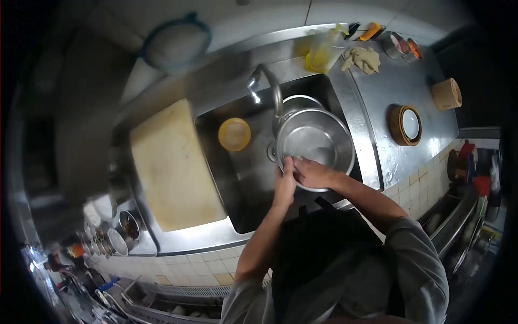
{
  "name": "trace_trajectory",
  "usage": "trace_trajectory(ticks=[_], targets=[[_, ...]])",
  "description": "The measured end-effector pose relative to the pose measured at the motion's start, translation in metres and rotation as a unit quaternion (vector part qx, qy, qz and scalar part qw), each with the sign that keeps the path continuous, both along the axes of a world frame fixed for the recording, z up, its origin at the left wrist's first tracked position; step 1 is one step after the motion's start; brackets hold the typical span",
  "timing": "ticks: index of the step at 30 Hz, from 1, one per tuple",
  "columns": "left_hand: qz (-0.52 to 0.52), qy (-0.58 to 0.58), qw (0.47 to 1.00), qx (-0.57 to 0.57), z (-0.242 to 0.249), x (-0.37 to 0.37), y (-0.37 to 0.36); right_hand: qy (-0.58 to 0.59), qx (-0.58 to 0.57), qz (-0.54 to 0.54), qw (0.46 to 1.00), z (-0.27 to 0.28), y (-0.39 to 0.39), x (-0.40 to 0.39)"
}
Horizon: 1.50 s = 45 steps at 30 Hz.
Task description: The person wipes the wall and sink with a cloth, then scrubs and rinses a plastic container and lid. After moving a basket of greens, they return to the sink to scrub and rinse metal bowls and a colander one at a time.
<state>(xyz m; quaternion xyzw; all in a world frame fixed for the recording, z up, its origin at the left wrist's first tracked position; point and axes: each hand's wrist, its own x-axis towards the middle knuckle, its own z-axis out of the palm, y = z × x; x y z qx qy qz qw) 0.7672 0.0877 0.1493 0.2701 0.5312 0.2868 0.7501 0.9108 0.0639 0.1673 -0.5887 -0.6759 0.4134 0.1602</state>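
A round stainless steel pot (pixel 338 135) sits tilted toward me in the right part of the sink (pixel 253 197), overlapping another metal pot (pixel 308 100) behind it. My left hand (pixel 285 178) grips its near-left rim, with the thumb over the edge. Close against that thumb, my right hand (pixel 313 174) reaches over the near rim with bent fingers at the inner wall. Whatever those fingers may hold is hidden. The curved faucet (pixel 272 86) arches over the sink beside the pots. A yellow round bowl (pixel 234 134) rests on the sink floor at left.
A cutting board (pixel 172 167) lies left of the sink. Behind stand a spray bottle (pixel 324 51) with yellow liquid and a crumpled cloth (pixel 362 59). On the right counter are a round wooden container (pixel 399 125) and a wooden cup (pixel 447 94). Metal containers (pixel 128 224) stand at far left.
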Motion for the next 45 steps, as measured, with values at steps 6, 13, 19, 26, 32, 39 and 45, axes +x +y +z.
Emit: trace_trajectory(ticks=[6,13,19,26,32,39,45], targets=[[-0.048,0.109,0.992,0.034,-0.101,0.022,0.032,-0.016,-0.051,-0.055,0.997,0.007,-0.015,0.048],[-0.026,0.337,0.888,0.313,-0.097,-0.001,0.082,0.046,-0.013,-0.176,0.983,0.006,-0.026,0.075],[0.06,0.089,0.989,0.103,0.012,0.035,0.194,0.07,0.008,-0.147,0.987,0.008,-0.018,0.057],[0.015,-0.055,0.996,-0.068,-0.012,0.044,0.254,0.101,0.053,-0.159,0.981,-0.003,0.013,0.052],[0.114,-0.115,0.987,0.004,0.009,0.038,0.169,0.255,0.032,-0.262,0.93,-0.003,0.063,0.02],[0.128,-0.192,0.969,-0.09,0.022,0.036,0.104,0.295,0.031,-0.273,0.915,-0.004,0.115,-0.015],[0.217,-0.139,0.965,0.053,0.015,0.046,0.105,0.367,0.012,-0.338,0.867,-0.013,0.131,-0.036]])
